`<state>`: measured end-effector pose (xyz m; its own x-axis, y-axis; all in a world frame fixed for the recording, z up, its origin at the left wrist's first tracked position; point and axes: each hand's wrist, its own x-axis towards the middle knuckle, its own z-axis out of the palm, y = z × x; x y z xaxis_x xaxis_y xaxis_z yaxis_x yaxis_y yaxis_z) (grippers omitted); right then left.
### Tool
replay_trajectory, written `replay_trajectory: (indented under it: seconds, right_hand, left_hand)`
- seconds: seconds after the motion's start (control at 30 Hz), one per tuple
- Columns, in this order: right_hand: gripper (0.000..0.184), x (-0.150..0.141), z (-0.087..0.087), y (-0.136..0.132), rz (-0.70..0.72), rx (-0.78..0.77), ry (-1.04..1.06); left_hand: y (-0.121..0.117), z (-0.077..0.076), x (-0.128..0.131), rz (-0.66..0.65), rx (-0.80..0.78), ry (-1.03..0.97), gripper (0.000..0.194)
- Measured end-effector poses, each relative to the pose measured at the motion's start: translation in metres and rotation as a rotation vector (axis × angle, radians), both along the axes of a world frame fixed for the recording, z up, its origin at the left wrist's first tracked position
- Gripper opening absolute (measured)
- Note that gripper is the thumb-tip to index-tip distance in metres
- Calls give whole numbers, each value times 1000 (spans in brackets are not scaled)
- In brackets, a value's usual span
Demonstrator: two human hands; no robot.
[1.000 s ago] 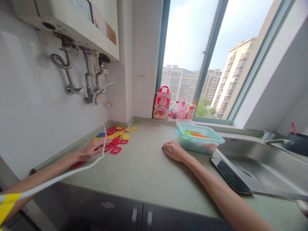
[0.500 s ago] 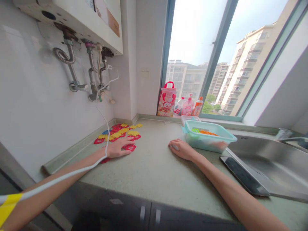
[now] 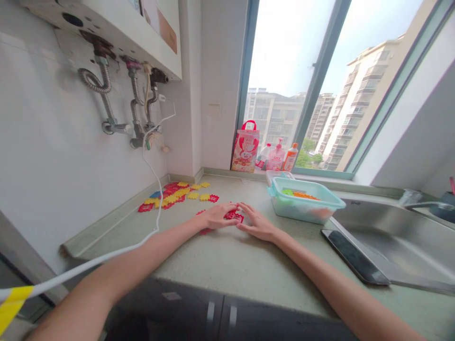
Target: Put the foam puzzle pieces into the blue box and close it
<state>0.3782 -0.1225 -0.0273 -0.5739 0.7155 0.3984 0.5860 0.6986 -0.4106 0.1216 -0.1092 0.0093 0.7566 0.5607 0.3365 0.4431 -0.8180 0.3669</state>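
Red plastic puzzle-like pieces (image 3: 233, 216) lie on the counter between my two hands. My left hand (image 3: 218, 215) rests low over them, fingers stretched toward the right and partly covering the pieces. From the other side my right hand (image 3: 259, 225) curves around them with thumb and fingers apart, its fingertips close to those of the left. A few more red pieces show partly beneath and beside my left wrist. Farther left lies a loose spread of yellow pieces (image 3: 171, 198), mixed with red ones and a blue piece (image 3: 155, 194).
A turquoise tub (image 3: 302, 210) holding orange and green pieces stands right of my hands. Beyond it are a phone (image 3: 355, 258) and a steel sink (image 3: 398, 237). A white cable (image 3: 117, 252) crosses over my left forearm. Bottles and a pink bag (image 3: 245, 151) stand by the window.
My left hand has slid right with red pieces to the middle of the counter. My right hand has changed from loosely curled to spread, now beside those pieces.
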Motion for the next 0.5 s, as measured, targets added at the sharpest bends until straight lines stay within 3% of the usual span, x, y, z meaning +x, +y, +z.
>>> replay_trajectory:
  seconds: [0.07,0.17,0.3,0.37,0.5]
  right_hand:
    - [104,-4,-1,-1,20,13,25]
    - [118,-4,-2,-1,24,27,24]
    - [114,-3,-1,13,-83,-51,-84]
    - [109,-4,2,26,-106,-72,-118]
    - [91,-13,8,56,-85,-56,-122]
  left_hand:
    - [4,0,20,-4,72,-114,57]
    - [12,5,31,83,173,-361,72]
    - [33,16,0,279,167,-595,74]
    - [46,18,-30,332,136,-521,66]
    - [61,13,-92,341,191,-104,45]
